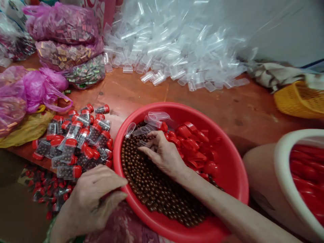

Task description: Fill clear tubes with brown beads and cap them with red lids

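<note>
A large red basin (181, 105) holds brown balls (162, 195), red caps (193, 143) and a few clear tubes (158, 116). Over the balls, my right hand (164, 152) pinches a clear tube (143, 144) between thumb and fingers. My left hand (93, 199) is at the basin's left rim, its thumb and fingertips apart, with nothing visible between them. Just beyond it lies a pile of filled tubes with red caps (71, 143) on the table.
Clear tubes (172, 57) are heaped at the back of the wooden table (121, 89). Pink bags (63, 25) stand back left. At right are a yellow basket (293, 101) and a white-rimmed tub (279, 158) of red caps. More capped tubes (48, 189) lie lower left.
</note>
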{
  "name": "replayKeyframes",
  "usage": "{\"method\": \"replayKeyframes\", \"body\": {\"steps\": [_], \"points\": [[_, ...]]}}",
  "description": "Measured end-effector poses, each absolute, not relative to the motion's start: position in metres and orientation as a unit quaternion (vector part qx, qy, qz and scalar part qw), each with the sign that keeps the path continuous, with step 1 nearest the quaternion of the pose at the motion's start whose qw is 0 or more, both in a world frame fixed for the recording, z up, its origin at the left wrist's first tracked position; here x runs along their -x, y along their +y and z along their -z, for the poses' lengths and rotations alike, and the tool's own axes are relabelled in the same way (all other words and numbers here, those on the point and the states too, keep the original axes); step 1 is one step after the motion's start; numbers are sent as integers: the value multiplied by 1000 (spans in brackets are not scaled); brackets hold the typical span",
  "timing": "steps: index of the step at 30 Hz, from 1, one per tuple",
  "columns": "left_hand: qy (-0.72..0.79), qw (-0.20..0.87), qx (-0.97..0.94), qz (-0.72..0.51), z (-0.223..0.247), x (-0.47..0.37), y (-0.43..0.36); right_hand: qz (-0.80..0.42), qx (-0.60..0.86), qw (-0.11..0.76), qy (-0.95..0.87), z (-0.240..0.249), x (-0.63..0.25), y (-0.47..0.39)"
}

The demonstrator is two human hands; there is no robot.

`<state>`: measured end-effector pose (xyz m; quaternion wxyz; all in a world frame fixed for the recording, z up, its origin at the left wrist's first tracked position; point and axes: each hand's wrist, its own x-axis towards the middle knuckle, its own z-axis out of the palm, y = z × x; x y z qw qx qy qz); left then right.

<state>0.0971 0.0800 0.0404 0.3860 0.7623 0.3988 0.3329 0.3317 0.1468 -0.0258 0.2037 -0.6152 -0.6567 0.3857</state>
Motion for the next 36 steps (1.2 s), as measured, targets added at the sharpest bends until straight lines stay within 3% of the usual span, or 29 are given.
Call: {"method": "replayKeyframes", "body": {"steps": [5, 12, 16, 20, 24, 27, 31, 36], "points": [[383, 345, -780, -353, -30, -115, 95, -477, 592, 119, -638, 30, -327, 146], [351, 329, -853, -203, -39, -122, 104, -680, 519, -27, -517, 35, -325, 149], [348, 300, -883, -94, -40, -138, 101, -735, 490, -14, -469, 32, -329, 150], [379, 250, -888, -71, -30, -153, 98, -738, 480, 24, -473, 24, -329, 145], [382, 252, -881, -123, -24, -158, 99, -691, 494, 42, -527, 15, -330, 133], [375, 317, -848, -200, -25, -155, 100, -614, 517, 48, -595, 2, -337, 124], [380, 414, -781, -271, -28, -150, 98, -429, 580, 53, -690, -17, -349, 122], [380, 405, -766, -324, -30, -154, 100, -238, 677, 5, -697, -12, -354, 134]]}}
